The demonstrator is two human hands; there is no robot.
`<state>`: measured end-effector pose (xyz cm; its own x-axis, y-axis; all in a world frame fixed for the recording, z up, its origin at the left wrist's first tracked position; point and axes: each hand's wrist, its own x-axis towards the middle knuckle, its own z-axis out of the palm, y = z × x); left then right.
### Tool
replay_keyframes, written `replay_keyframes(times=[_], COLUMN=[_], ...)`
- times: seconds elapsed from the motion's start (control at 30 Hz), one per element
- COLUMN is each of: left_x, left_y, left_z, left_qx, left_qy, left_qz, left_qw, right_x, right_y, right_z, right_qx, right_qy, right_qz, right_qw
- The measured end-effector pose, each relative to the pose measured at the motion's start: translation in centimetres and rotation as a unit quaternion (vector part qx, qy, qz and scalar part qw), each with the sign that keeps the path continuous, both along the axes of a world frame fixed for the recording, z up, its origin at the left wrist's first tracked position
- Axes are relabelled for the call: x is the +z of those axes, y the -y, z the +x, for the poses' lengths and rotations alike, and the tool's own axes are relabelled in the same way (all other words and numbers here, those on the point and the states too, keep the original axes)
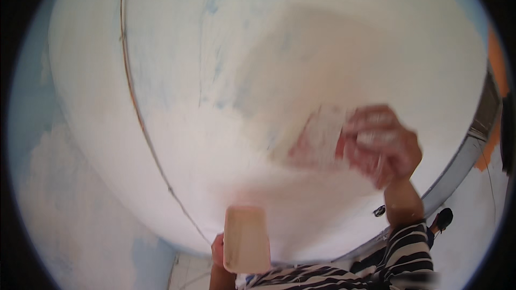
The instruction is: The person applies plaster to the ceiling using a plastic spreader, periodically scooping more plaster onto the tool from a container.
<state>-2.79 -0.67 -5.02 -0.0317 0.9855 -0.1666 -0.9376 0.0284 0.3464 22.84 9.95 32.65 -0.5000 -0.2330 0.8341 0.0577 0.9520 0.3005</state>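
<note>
A white wall (pixel 177 70) with patches of pale blue fills most of the view. My right hand (pixel 380 142) grips a motion-blurred, plaster-smeared flat scraper (pixel 316 138), its wide blade against or very near the wall where a beige, damp-looking patch spreads. My left hand (pixel 217 249) holds a pale rectangular tray or board (pixel 246 236) low in front of the wall; its fingers are mostly hidden behind it. Both forearms come from the lower edge, with a striped sleeve on the right.
A thin cable (pixel 144 126) runs down the wall left of centre. A blue-and-white surface (pixel 54 182) meets it on the left. At right are a grey metal strip (pixel 454 166), an orange area and a dark shoe (pixel 444 217). Tiled floor (pixel 188 271) shows at the bottom.
</note>
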Motion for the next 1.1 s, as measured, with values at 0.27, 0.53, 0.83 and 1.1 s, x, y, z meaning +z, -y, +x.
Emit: replay_keyframes(times=[0.27, 0.53, 0.83, 1.1], left_x=[-0.6, -4.0, -2.1, -1.4], left_y=[-3.5, -3.6, -2.1, -2.0], left_z=[-1.1, -1.6, -2.1, -1.8], left_qx=[0.004, 0.070, 0.083, 0.069], left_qy=[-0.029, -0.039, 0.007, -0.023], left_qz=[-0.052, 0.047, 0.019, -0.032], left_qw=[0.998, 0.996, 0.996, 0.997], right_x=[14.7, 24.8, 24.6, 28.1], right_y=[-2.0, -4.2, -3.0, -6.8], right_z=[-5.0, -8.0, -4.8, 0.7], right_qx=[-0.178, -0.262, -0.235, -0.055], right_qy=[-0.131, -0.001, 0.043, -0.156], right_qz=[-0.075, 0.064, 0.013, -0.087], right_qw=[0.972, 0.963, 0.971, 0.982])
